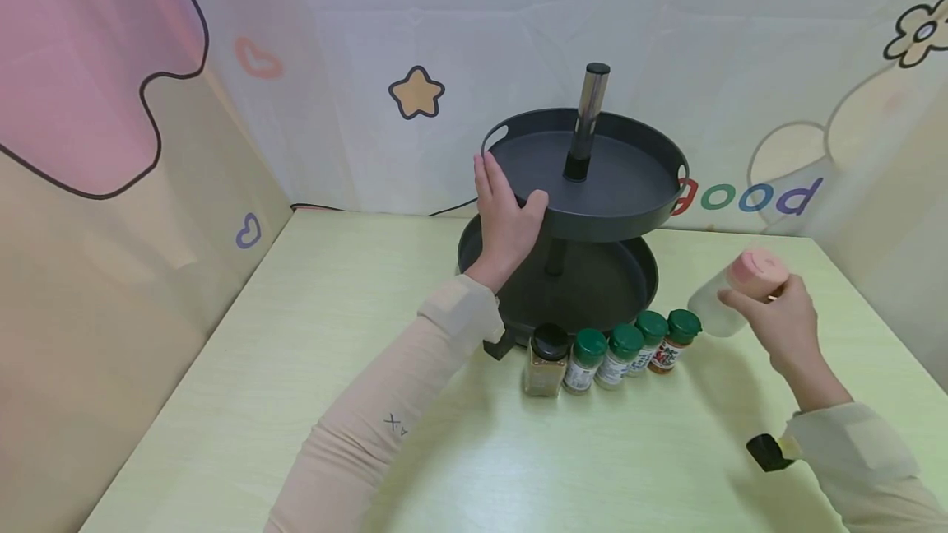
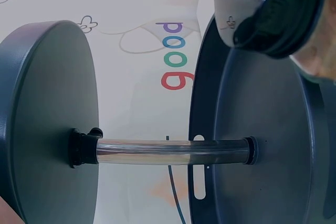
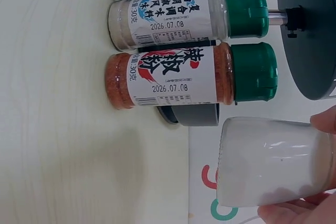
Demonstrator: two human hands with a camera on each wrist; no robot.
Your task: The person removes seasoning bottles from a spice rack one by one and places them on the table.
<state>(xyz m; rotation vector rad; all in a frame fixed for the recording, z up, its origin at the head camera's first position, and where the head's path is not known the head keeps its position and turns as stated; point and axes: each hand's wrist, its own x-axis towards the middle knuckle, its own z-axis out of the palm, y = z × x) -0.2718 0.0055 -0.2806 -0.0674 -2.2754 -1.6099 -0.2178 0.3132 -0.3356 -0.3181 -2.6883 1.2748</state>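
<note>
My right hand (image 1: 792,323) grips a whitish jar (image 1: 717,304) with a pink lid (image 1: 761,268), tilted above the table. Its pale body (image 3: 273,163) fills the lower right of the right wrist view. My left hand (image 1: 507,224) rests against the rim of the black two-tier tray stand's upper tray (image 1: 592,224), fingers fairly straight. Before the lower tray (image 1: 563,311) stands a row of spice jars: a black-capped square one (image 1: 546,373) and several green-capped ones, including a red-brown chili powder jar (image 1: 670,344) at the right end.
A metal post (image 1: 590,109) rises through the upper tray. The stand has a black foot (image 1: 499,345) beside the spice jars. Pale wood-look tabletop (image 1: 296,368) stretches around them. A printed curtain (image 1: 355,105) hangs behind, with a thin dark cable (image 1: 453,207) along the table's back edge.
</note>
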